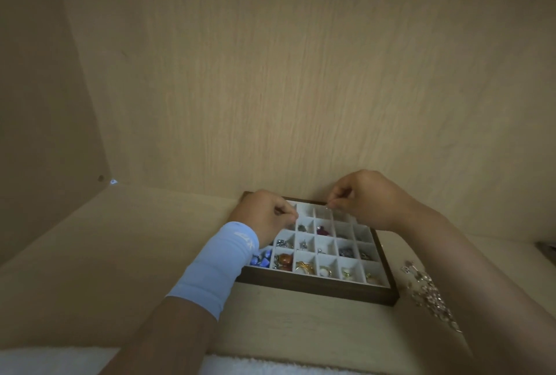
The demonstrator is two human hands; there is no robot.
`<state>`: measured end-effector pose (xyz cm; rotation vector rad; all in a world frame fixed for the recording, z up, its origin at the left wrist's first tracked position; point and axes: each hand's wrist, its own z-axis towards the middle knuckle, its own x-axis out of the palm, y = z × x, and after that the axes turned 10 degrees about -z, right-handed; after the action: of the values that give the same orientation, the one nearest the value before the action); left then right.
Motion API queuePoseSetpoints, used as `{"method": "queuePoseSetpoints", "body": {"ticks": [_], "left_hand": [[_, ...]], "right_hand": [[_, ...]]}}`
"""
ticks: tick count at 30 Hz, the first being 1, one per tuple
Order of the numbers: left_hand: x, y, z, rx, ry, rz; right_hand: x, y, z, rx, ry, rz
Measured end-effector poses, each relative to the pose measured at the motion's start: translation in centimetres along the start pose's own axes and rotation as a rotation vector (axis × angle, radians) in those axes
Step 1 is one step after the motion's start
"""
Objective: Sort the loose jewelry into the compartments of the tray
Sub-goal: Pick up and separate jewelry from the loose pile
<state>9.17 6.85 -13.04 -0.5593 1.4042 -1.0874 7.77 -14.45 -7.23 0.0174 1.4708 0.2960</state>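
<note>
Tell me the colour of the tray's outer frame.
Dark brown; the tray frame shows best in the head view.

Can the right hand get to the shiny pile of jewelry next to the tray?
Probably yes. The jewelry pile lies uncovered just right of the tray, with nothing in the way. But the right hand is pinching a small piece over the tray's far row, so it should drop that first.

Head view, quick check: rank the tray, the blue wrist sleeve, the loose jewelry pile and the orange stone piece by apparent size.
1. tray
2. blue wrist sleeve, though it sits nearer the camera, which flatters it
3. loose jewelry pile
4. orange stone piece
</note>
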Motion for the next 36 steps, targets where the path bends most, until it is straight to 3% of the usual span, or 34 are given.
{"method": "queuePoseSetpoints", "body": {"ticks": [12, 24, 31, 36], "left_hand": [[0.8, -0.2, -0.3, 0.061, -0.074, 0.346], [2.1, -1.1, -0.1, 0.252, -0.121, 0.463], [6.2, -4.3, 0.6, 0.333, 0.106, 0.424], [7.8, -4.6, 1.4, 0.381, 0.147, 0.478]], "right_hand": [[0.0, -4.7, -2.9, 0.095, -0.045, 0.008], [0.3, -4.5, -3.2, 0.096, 0.176, -0.229], [0.6, -4.0, -3.1, 0.093, 0.205, -0.283], [0.4, -4.7, -3.4, 0.069, 0.25, -0.217]]}}
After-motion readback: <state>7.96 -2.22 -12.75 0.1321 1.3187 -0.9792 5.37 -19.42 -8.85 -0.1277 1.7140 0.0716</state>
